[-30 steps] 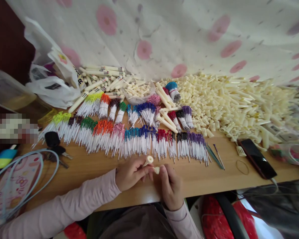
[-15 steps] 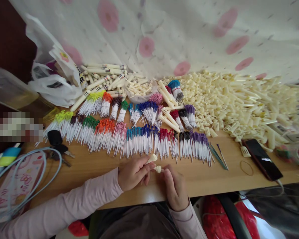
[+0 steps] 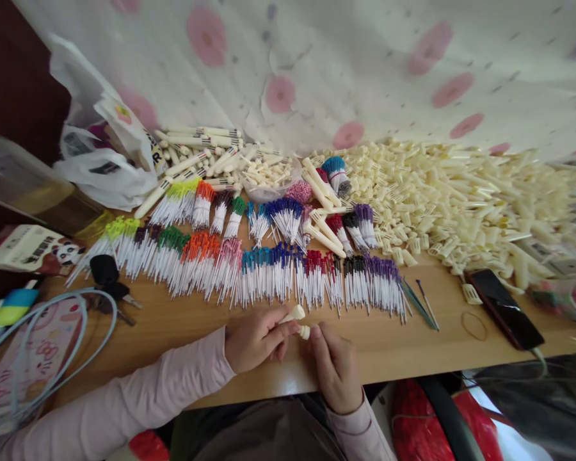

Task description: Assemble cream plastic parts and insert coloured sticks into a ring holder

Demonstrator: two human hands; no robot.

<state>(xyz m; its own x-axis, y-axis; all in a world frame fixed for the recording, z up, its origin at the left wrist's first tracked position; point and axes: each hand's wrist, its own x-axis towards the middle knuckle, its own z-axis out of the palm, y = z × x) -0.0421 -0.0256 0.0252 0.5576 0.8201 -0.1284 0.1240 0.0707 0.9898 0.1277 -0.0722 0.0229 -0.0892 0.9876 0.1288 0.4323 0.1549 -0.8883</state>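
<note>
A wooden worktop [image 3: 413,333] carried rows of colour-tipped white sticks [image 3: 249,269]. At its near edge, the left hand [image 3: 254,336] pinched a cream tube [image 3: 292,314], long axis angled up and to the right. Just right of it, the right hand [image 3: 333,368] gripped a small cream cap [image 3: 304,331], almost touching the tube's lower end.

This looks like piecework done at home on a wooden table [image 3: 413,346]. From nine to one o'clock lie rows of colour-tipped white sticks [image 3: 249,269]; at two o'clock, a heap of cream plastic parts [image 3: 470,205]. A flowered cloth [image 3: 365,70] hangs at twelve, with keys [image 3: 108,282], a phone [image 3: 504,307] and plastic bags [image 3: 100,160] around.
</note>
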